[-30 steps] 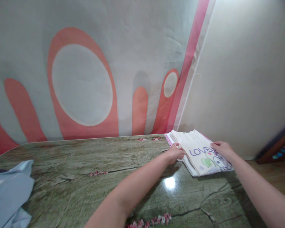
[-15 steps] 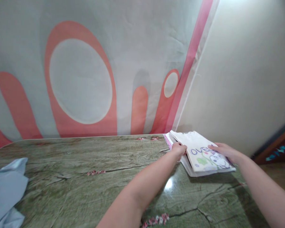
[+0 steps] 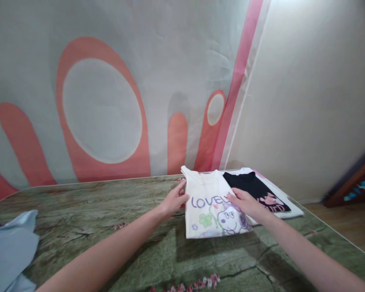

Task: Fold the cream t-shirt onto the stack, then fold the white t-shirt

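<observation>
Left hand point(image 3: 174, 199) and right hand point(image 3: 242, 203) clamped on white shirt point(image 3: 209, 202); moved left since, uncovering black shirt point(image 3: 255, 188) beside right hand.

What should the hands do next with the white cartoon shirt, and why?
Probably lower the white shirt onto the table: the left hand and right hand grip its sides, and its shadow suggests it hangs just above the top, beside the black shirt.

Both bare arms reaching out, lol
Left hand point(image 3: 174, 199) is pointing to 2 o'clock, fingers half-curled; right hand point(image 3: 242, 202) is pointing to 10 o'clock, lying flat, palm down.
</observation>
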`<state>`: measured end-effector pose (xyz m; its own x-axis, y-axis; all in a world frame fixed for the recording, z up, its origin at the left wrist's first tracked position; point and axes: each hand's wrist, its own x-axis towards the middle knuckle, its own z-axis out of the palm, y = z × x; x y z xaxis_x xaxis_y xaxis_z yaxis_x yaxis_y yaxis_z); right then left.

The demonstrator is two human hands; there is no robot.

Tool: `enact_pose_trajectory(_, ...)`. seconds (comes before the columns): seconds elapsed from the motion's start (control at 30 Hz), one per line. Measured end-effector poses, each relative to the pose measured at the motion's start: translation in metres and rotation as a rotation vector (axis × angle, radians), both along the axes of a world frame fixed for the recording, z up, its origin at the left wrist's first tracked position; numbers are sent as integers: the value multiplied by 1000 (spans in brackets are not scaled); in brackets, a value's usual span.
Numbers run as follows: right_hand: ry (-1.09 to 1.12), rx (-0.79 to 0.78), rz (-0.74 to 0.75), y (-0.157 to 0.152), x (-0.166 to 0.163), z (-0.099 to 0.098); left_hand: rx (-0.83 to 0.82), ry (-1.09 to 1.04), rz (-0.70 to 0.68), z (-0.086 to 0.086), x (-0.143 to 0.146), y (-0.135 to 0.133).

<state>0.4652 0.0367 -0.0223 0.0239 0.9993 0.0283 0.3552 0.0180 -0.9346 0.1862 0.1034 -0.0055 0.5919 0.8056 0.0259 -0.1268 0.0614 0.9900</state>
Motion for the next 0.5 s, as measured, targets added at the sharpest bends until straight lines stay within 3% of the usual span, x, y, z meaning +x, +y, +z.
enact_pose_trajectory(0.1,-55,15,96,8,-27,-6,-23,43,42,-14,-34,-6)
enact_pose_trajectory(0.2,-229,-9,-9,22,-12,-4,-9,77,86,-26,-50,-7)
enact_pose_trajectory(0.33,-607,95,-479,41,74,7,7,172,131,-31,-52,-6)
enact_pose_trajectory(0.4,-736,-44,-674,45,121,7,-15,224,140,-33,-53,-4)
enact_pose_trajectory(0.5,-718,-317,-731,42,168,-2,11,296,194,-38,-57,-1)
